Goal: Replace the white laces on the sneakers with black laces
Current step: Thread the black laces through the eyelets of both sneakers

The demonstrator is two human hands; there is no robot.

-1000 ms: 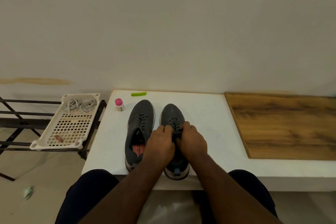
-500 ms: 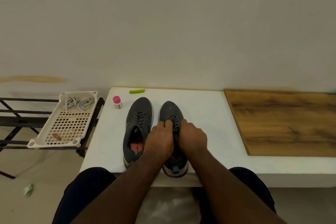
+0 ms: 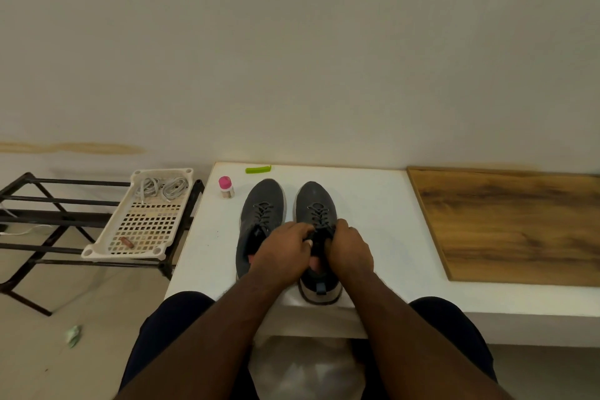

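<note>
Grey black-laced sneakers point(image 3: 316, 204) side by side on white table point(image 3: 373, 204), both hands, left hand point(image 3: 282, 253) and right hand point(image 3: 349, 252), fingers curled pinching right sneaker's black laces point(image 3: 319, 214), white perforated plastic tray point(image 3: 143, 227) at nine o'clock holding coiled white laces point(image 3: 162, 187).

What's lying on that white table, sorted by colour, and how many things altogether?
Grey: 2, the left sneaker and the right sneaker
Pink-capped: 1, the small bottle
Green: 1, the clip
Brown: 1, the wooden board
Total: 5
</note>
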